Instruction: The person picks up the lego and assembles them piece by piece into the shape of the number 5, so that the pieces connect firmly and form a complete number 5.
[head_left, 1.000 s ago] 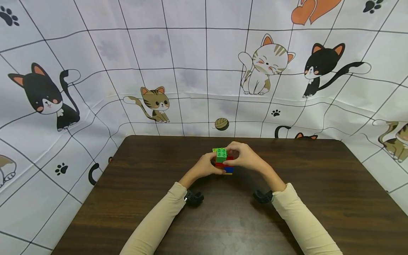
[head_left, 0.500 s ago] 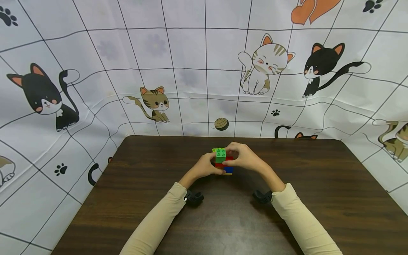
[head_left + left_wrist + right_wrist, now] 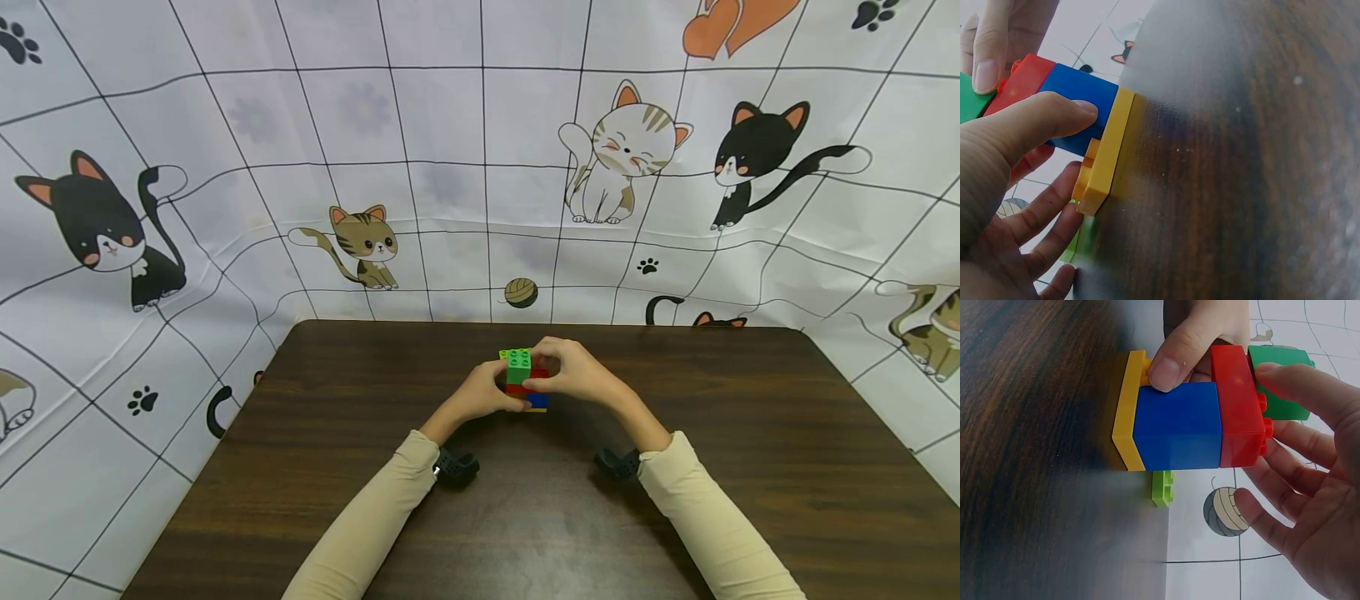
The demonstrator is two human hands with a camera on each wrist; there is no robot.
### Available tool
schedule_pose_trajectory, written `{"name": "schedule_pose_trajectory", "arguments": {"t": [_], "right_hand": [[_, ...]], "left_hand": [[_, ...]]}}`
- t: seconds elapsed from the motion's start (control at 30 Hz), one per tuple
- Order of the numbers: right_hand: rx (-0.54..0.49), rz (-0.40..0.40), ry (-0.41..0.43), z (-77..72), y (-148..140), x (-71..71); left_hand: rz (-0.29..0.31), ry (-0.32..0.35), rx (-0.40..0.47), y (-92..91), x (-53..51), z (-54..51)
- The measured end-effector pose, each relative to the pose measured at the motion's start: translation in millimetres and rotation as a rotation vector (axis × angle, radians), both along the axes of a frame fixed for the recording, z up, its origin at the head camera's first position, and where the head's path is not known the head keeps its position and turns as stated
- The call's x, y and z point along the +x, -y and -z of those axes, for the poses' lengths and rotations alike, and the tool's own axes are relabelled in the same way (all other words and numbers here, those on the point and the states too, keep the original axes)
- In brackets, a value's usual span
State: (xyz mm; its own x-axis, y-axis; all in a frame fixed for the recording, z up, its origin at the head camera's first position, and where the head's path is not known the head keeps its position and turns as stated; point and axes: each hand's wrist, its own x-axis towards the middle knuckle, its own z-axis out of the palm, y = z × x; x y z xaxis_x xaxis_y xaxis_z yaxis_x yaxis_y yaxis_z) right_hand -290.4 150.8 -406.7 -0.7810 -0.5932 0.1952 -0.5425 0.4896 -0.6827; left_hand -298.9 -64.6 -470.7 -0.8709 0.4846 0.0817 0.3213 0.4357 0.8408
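Note:
Near the table's far edge, both hands are around a small stack of toy building bricks. The stack has a flat yellow brick (image 3: 1127,412) at the bottom, then a blue brick (image 3: 1179,425) and a red brick (image 3: 1241,412). At the top, over the red brick's left end, is a green brick (image 3: 518,371); whether it is fully seated I cannot tell. My left hand (image 3: 480,392) grips the lower stack, its thumb on the blue brick. My right hand (image 3: 577,371) pinches the green brick, thumb in front, other fingers partly hidden behind.
A lime-green brick (image 3: 1161,487) stands just behind the stack. The dark wooden table (image 3: 525,517) extends around the hands. A white cloth (image 3: 450,192) printed with cats hangs behind the table. Each wrist wears a black band.
Hardly anything differs: both hands keep their hold on the stack, and the green brick has shifted very slightly to the left.

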Motion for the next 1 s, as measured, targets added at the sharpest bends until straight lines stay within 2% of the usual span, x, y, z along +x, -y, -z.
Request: {"name": "schedule_pose_trajectory", "arguments": {"t": [0.67, 1.0], "right_hand": [[-0.013, -0.006, 0.012, 2.4, -0.5, -1.7], [-0.025, -0.038, 0.054, 2.7, -2.0, -3.8]], "left_hand": [[-0.006, -0.004, -0.015, -0.5, -0.7, -0.4], [0.019, -0.022, -0.012, 0.4, -0.4, -0.2]]}}
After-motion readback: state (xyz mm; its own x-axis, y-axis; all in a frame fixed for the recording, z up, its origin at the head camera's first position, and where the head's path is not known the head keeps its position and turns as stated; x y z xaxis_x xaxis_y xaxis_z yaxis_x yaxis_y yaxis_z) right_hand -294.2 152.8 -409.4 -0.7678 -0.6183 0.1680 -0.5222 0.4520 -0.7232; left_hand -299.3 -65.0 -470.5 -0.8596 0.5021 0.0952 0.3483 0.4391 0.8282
